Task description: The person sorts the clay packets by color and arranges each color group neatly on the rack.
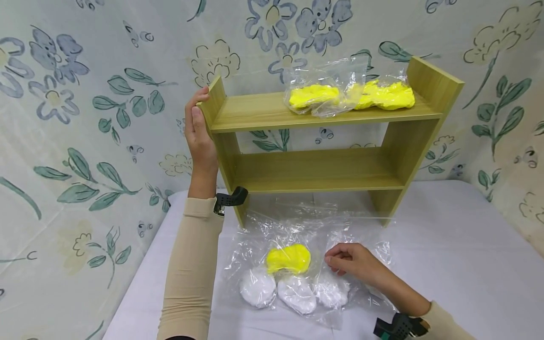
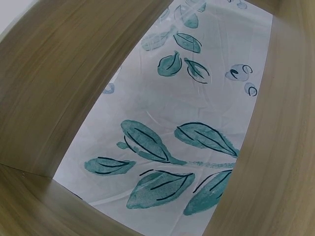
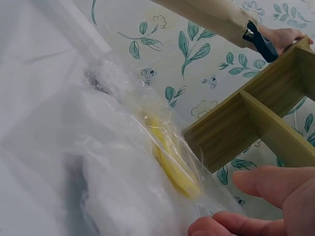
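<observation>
My left hand [image 1: 200,134] grips the upper left side panel of a two-tier wooden shelf [image 1: 318,172], fingers over its top edge. The left wrist view shows only the shelf's boards and the floral cloth behind. Over the clear plastic bags in front of the shelf hovers my right hand [image 1: 354,262], its fingers loosely bent. In the right wrist view a gap shows between thumb [image 3: 256,182] and fingers, with nothing between them. Beside that hand lie a bagged yellow lump [image 1: 289,259] and three bagged white lumps [image 1: 296,295], soft and clay-like.
Two bagged yellow lumps [image 1: 314,96] sit on the shelf's top board, toward the right. The lower board [image 1: 318,170] is bare wood. A white cloth [image 1: 459,264] covers the table, and a floral curtain [image 1: 140,94] hangs close behind the shelf.
</observation>
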The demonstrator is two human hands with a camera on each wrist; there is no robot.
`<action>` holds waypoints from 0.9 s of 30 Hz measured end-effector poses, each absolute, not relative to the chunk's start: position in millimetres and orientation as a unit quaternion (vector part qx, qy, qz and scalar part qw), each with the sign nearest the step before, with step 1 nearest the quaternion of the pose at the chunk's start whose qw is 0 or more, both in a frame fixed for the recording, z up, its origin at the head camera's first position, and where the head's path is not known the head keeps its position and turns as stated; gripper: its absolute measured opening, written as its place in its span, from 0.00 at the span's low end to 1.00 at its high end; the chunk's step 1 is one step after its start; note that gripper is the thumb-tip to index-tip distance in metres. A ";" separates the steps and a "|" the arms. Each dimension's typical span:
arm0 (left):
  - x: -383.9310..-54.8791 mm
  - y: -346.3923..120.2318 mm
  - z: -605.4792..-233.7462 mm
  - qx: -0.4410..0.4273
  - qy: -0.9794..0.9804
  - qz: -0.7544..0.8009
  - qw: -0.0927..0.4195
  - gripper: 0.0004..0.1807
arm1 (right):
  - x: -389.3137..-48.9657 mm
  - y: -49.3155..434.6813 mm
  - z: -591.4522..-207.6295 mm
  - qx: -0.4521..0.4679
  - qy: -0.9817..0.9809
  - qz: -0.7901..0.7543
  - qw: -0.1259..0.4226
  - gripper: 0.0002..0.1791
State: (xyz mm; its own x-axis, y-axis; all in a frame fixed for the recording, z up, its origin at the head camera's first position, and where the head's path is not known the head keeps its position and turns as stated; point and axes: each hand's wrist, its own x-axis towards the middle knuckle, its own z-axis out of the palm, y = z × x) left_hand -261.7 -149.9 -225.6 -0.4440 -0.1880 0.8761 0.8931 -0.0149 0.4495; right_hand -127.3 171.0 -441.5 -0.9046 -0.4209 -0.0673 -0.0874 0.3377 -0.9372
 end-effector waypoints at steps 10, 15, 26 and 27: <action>-259.1 -150.3 -224.6 -0.308 -0.574 -0.631 0.423 0.18 | -129.1 165.1 -445.3 -0.143 0.813 -0.542 0.156 0.14; -259.1 -150.0 -224.5 -0.309 -0.572 -0.630 0.426 0.18 | -129.7 158.7 -446.6 -0.125 0.811 -0.547 0.162 0.13; -260.6 -150.5 -225.5 -0.312 -0.567 -0.631 0.427 0.18 | -133.7 145.7 -448.1 -0.149 0.860 -0.469 0.134 0.17; -260.6 -150.6 -225.5 -0.313 -0.567 -0.632 0.427 0.18 | -133.9 144.2 -448.2 -0.147 0.863 -0.465 0.130 0.18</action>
